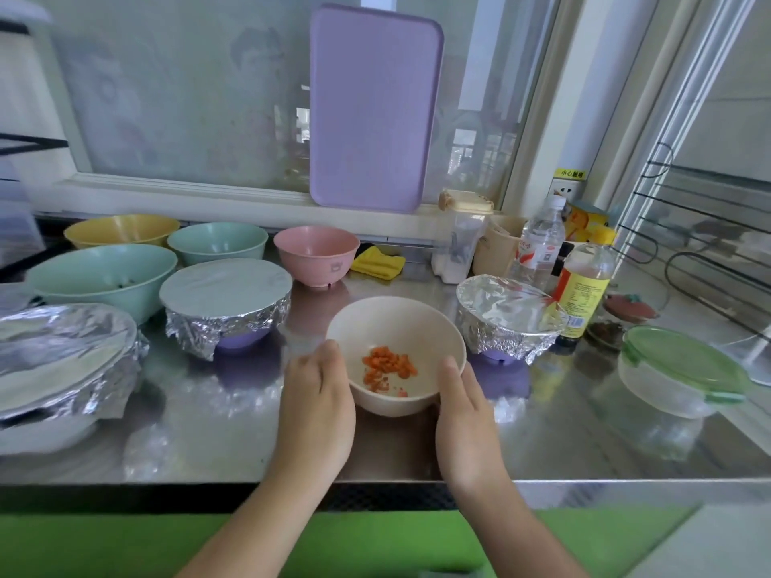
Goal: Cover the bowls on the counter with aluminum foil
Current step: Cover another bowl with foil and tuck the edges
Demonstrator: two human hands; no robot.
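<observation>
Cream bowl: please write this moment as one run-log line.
cream bowl: uncovered, diced carrot | left hand, right hand: cupping its sides | foil: none

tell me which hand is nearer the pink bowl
Left. The left hand holds the cream bowl's left side, below the pink bowl; the right hand holds its right side, farther off.
</observation>
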